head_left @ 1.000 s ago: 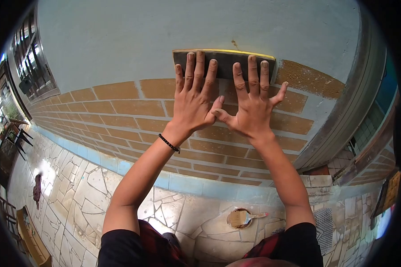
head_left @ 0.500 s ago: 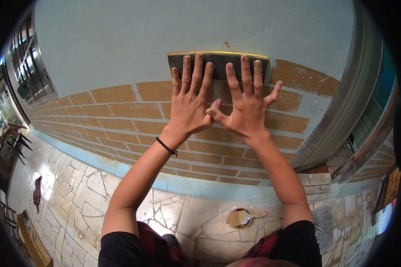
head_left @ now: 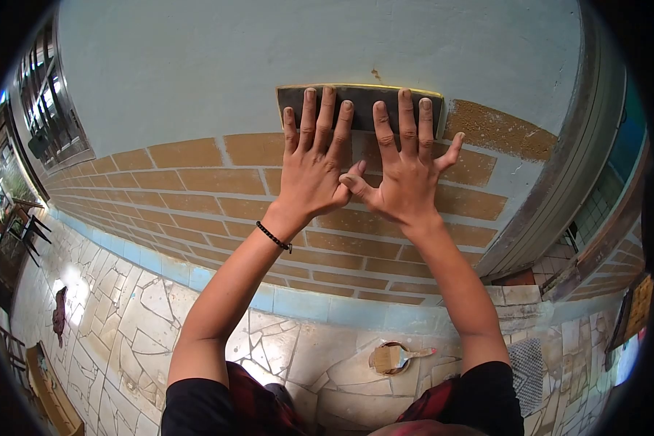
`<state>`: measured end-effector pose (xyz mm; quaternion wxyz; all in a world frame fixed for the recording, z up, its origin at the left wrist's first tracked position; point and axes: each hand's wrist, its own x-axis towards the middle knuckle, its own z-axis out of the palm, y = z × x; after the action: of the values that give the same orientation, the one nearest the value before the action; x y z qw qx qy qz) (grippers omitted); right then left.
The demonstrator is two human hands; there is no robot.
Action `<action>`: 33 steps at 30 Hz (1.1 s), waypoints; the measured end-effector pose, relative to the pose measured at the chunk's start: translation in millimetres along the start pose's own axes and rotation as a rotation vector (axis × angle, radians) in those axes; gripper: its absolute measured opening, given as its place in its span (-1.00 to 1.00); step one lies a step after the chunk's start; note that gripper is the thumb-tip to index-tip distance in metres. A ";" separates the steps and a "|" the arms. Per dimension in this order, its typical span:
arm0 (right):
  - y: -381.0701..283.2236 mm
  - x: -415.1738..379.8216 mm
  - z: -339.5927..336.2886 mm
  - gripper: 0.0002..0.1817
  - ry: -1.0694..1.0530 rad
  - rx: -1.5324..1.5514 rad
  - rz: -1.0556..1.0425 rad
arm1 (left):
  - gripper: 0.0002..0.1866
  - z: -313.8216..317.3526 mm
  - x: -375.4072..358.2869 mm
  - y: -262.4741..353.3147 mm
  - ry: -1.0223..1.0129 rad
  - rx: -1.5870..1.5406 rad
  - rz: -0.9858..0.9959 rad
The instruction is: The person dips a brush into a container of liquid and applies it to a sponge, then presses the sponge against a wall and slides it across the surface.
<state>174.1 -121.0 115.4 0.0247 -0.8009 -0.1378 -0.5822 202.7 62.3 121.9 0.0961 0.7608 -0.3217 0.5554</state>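
Against the grey-blue wall lies a dark rectangular pad with a yellow edge (head_left: 361, 97), level with the top row of painted brown brick shapes (head_left: 221, 181). My left hand (head_left: 312, 163) is open, its fingertips pressing flat on the pad's left half. My right hand (head_left: 405, 171) presses on the right half the same way, fingers spread and little finger sticking out past the pad. Both thumbs meet or overlap below the pad. To its right is a rough, speckled brown brick shape (head_left: 500, 129).
On the stone-paved floor below stands a small round container (head_left: 376, 360) with a paintbrush (head_left: 414, 354) across it. A grey textured mat (head_left: 526, 374) lies at the right, near a doorway. A barred window (head_left: 47, 94) is at the left, and a dark brown object (head_left: 60, 316) lies on the floor.
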 end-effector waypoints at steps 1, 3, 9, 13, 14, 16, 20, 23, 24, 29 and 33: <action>-0.2 -0.6 -0.2 0.04 -0.008 -0.005 0.002 | -0.06 1.1 -0.6 0.4 0.000 0.004 -0.002; -0.2 -2.4 2.6 0.04 0.007 0.011 0.000 | -0.05 3.2 -2.1 1.3 0.001 0.007 -0.005; 1.5 -5.2 2.5 0.06 -0.024 -0.043 -0.018 | -0.03 5.8 -6.0 -0.5 0.001 0.003 0.007; 1.5 -6.9 1.7 0.04 -0.040 -0.045 -0.015 | -0.02 7.0 -7.4 -0.9 0.004 -0.003 0.010; 1.7 -7.2 2.1 0.03 -0.031 -0.025 -0.011 | -0.01 6.8 -7.5 -1.0 0.002 -0.001 0.010; 1.7 -7.7 2.9 0.00 -0.013 0.018 -0.005 | -0.02 5.8 -7.3 -0.8 -0.006 -0.002 0.009; 1.1 -8.5 0.9 -0.02 -0.021 0.023 -0.002 | -0.02 3.8 -7.9 -0.9 -0.020 -0.004 0.006; 0.8 -9.6 0.8 -0.02 -0.031 0.022 -0.001 | -0.01 3.6 -9.3 -1.4 -0.027 0.007 0.008; 1.1 -10.4 1.5 -0.02 -0.031 0.025 -0.004 | -0.01 3.6 -9.5 -1.4 -0.026 0.006 0.009; 1.3 -11.4 3.0 0.00 -0.022 0.036 -0.012 | 0.00 4.3 -10.0 -1.1 -0.020 0.010 0.010; 2.5 -12.6 5.4 0.01 -0.017 0.037 -0.017 | 0.00 6.9 -10.9 -2.2 -0.013 0.022 0.014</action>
<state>176.1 -124.7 102.1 0.0335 -0.8040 -0.1554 -0.5730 207.6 64.7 110.0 0.0816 0.7630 -0.3216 0.5547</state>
